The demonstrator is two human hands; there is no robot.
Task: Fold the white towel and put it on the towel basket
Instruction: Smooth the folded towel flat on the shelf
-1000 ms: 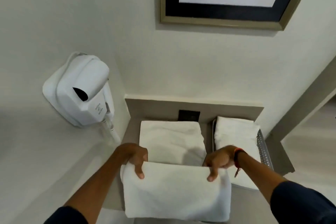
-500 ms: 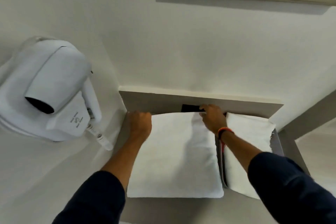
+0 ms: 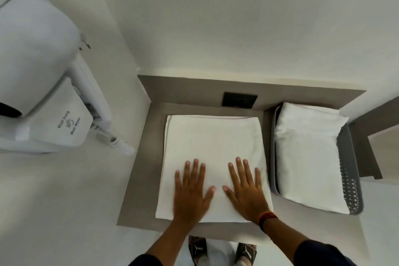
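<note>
The white towel [image 3: 213, 142] lies folded into a flat rectangle on the grey shelf [image 3: 142, 179]. My left hand [image 3: 191, 190] rests flat on its near half, fingers spread. Beside it my right hand [image 3: 246, 188], with a red band at the wrist, also lies flat on the towel, fingers apart. Neither hand grips anything. To the right stands the grey perforated towel basket [image 3: 349, 183], with another folded white towel [image 3: 308, 155] inside it.
A white wall-mounted hair dryer [image 3: 43, 71] with a coiled cord juts out at the left. A dark socket plate [image 3: 239, 100] sits on the shelf's back wall. White walls close in behind and to the left. My shoes [image 3: 222, 250] show below the shelf edge.
The near half of the towel was lifted and folded over to the back. Both hands then came back toward me and now lie flat on the folded towel.
</note>
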